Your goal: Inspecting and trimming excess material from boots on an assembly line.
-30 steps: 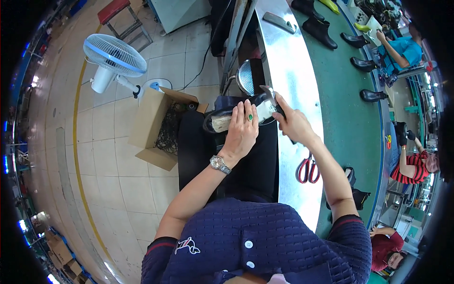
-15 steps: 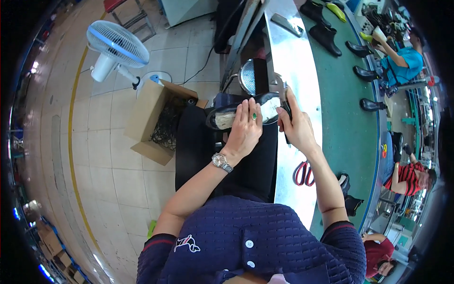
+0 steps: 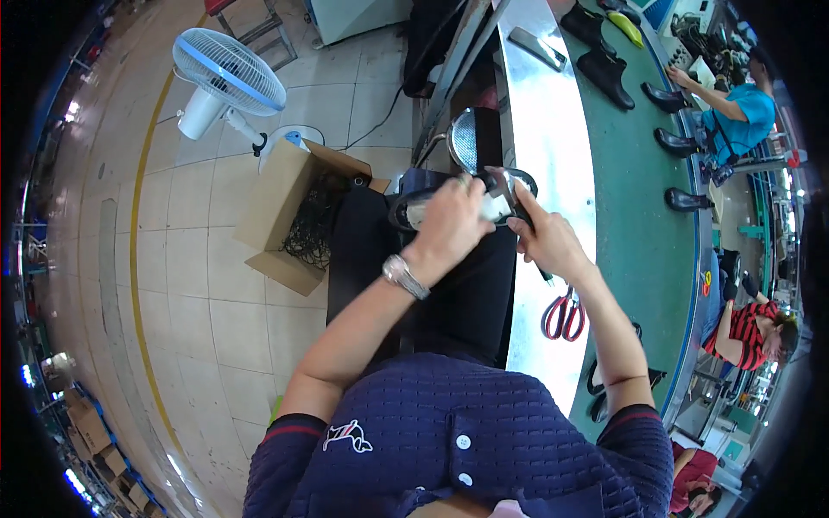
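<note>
A: Two large surfaces first?
B: Tiled floor (image 3: 199,259), then long metal tabotop beside green belt.
A: Correct the entry.
B: Long metal tabletop (image 3: 544,95), with green conveyor belt (image 3: 639,198) alongside carrying black boots (image 3: 604,60).
A: Mid-size items?
B: Cardboard box (image 3: 285,216), open, on the floor left of the person's lap; white standing fan (image 3: 226,73) beyond it.
A: Item in hand?
B: Black shoe (image 3: 458,203), light insole showing, held over the lap at the tabletop's edge.
A: Hands?
B: Left hand (image 3: 449,226), fingers closed over the shoe from above; silver wristwatch (image 3: 403,276) on that wrist. Right hand (image 3: 544,242), fingers gripping the shoe's right end.
A: Smallest?
B: Red-handled scissors (image 3: 563,318), lying on the tabletop just beside the right forearm.
</note>
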A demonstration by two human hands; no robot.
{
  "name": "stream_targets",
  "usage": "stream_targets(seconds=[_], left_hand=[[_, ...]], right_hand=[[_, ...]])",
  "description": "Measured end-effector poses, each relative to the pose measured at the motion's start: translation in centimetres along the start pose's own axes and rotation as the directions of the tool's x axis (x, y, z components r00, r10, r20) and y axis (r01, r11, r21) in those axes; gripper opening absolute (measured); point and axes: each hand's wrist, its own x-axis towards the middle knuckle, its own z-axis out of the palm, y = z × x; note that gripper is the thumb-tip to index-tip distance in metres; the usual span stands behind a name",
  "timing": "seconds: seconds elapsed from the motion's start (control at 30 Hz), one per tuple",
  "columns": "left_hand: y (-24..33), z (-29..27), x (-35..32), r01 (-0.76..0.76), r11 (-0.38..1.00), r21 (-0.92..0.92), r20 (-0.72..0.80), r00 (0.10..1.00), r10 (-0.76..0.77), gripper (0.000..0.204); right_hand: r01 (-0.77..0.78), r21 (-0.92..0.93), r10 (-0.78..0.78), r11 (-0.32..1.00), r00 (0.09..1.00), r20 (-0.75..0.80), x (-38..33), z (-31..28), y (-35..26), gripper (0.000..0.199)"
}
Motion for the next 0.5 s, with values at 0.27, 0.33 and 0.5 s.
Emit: stream_targets(seconds=[0.27, 0.33, 0.5], left_hand=[[-3.2, -1.6, 1.2, -0.043, 0.999, 0.016, -0.077, 0.996, 0.044, 0.035], [-2.8, -2.5, 1.2, 0.008, 0.998, -0.057, -0.005, 1.000, -0.009, 0.042], [-2.5, -1.2, -1.3, -0.182, 0.953, 0.242, 0.013, 0.983, 0.185, 0.082]], right_hand=[[-0.439, 0.678, -0.078, 0.590, 0.804, 0.589, -1.1, -1.7, -0.5, 0.056], [-0.406, 0.696, -0.077, 0.592, 0.832, 0.550, -1.0, -1.3, -0.9, 0.054], [-0.172, 0.518, -0.054, 0.838, 0.918, 0.392, -2.1, 0.5, -0.6, 0.052]])
